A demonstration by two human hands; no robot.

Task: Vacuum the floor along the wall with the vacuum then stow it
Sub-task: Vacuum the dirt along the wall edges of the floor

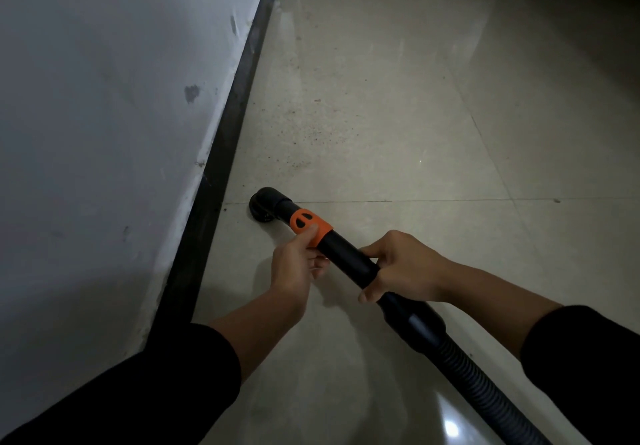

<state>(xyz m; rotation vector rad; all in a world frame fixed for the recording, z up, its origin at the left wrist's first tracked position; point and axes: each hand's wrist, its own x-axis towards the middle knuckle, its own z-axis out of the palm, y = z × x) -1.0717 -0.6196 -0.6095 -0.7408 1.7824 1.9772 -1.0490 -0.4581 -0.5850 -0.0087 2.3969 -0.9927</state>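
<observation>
Grey wall (104, 98) on the left, met by a black skirting board (221, 167); pale tiled floor (415, 133) runs ahead.

The vacuum wand (349, 257) lies low across the floor, angled toward the skirting board. Its ribbed hose (485, 385) trails off to the lower right.

- Right hand (401, 268): wrapped firmly round the black tube.
- Left hand (294, 264): pinching the orange collar (308, 225), thumb on top.
- Nozzle (268, 204): on the floor just beside the skirting board.
- Grit (311, 136): scattered ahead of the nozzle, uncollected.

Risks:
- Thumb pressure on the collar may release or twist the joint and loosen the nozzle.
- A steep push could scrape the skirting board.
- The trailing hose may snag or kink.
- A pass kept tight to the wall may miss the grit lying further out.
</observation>
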